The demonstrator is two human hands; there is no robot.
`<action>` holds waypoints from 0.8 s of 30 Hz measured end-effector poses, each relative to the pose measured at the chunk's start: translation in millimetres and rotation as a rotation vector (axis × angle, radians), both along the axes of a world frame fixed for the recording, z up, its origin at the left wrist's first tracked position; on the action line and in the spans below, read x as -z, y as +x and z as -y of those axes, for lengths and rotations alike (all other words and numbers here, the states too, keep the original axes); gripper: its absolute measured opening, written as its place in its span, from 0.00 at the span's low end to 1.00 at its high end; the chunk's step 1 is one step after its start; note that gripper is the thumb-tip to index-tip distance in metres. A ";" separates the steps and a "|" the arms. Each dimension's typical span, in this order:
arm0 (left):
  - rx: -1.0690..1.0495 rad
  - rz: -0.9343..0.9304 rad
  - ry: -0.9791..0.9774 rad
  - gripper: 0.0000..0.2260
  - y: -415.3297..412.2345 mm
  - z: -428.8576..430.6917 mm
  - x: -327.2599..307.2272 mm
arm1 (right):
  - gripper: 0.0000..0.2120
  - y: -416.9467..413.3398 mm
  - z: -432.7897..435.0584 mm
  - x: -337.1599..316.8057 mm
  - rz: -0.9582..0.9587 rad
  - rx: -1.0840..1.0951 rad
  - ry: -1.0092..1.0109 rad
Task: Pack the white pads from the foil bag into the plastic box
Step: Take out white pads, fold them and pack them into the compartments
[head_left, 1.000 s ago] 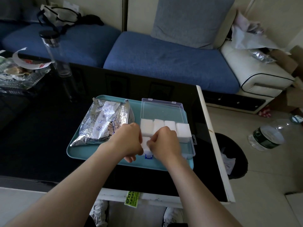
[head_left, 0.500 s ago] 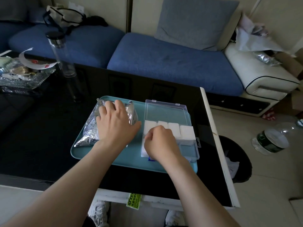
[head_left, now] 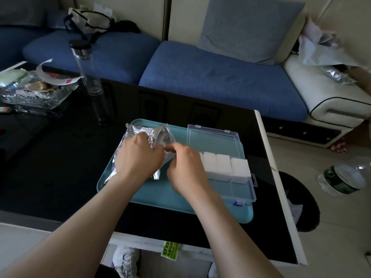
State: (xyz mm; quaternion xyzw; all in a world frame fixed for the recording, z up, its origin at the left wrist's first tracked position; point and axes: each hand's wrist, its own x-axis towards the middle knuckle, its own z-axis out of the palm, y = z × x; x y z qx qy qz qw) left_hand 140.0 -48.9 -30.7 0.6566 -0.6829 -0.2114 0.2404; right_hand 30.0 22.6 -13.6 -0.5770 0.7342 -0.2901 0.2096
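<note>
Black surface point(head_left: 60, 167): teal tray point(head_left: 160, 195), blue sofa point(head_left: 210, 77) behind
Left hand point(head_left: 138, 159): fingers clutch foil bag point(head_left: 158, 137)
Right hand point(head_left: 186, 167): grip's blurry, can't tell

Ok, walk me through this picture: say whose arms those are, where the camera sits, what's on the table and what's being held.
No machine here: a person's two bare arms, filmed by one wide-angle camera worn on the head, looking down. On the glossy black table lies a teal plastic tray. On it, a crinkled silver foil bag at left and a clear plastic box, lid open, at right, with a row of square white pads inside. The left hand grips the bag near its mouth. The right hand has its fingertips at the bag's edge; blur hides whether it pinches.
</note>
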 end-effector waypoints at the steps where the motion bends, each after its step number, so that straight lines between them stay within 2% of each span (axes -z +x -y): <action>1: -0.023 -0.017 0.020 0.19 2.2 0.0 -2.2 | 0.23 3.5 1.3 -0.1 0.022 -0.011 0.013; 4: -0.105 -0.084 0.086 0.17 11.8 3.5 -4.5 | 0.19 10.7 6.2 5.4 0.065 0.013 0.081; 6: -0.143 -0.105 0.118 0.15 18.6 5.9 -4.5 | 0.12 14.0 11.6 14.8 0.044 0.036 0.114; 9: -0.143 -0.063 0.123 0.17 25.3 7.9 -2.4 | 0.14 19.5 18.3 24.4 0.061 0.093 0.178; 15: -0.092 0.059 0.093 0.22 28.4 7.8 0.1 | 0.07 23.7 26.8 28.0 0.119 0.179 0.211; 19: -0.057 0.109 0.099 0.24 25.0 7.8 3.1 | 0.13 24.6 30.6 35.2 0.127 0.174 0.229; 24: -0.006 0.124 0.091 0.19 24.5 9.1 6.5 | 0.20 23.7 33.1 45.7 0.103 0.229 0.208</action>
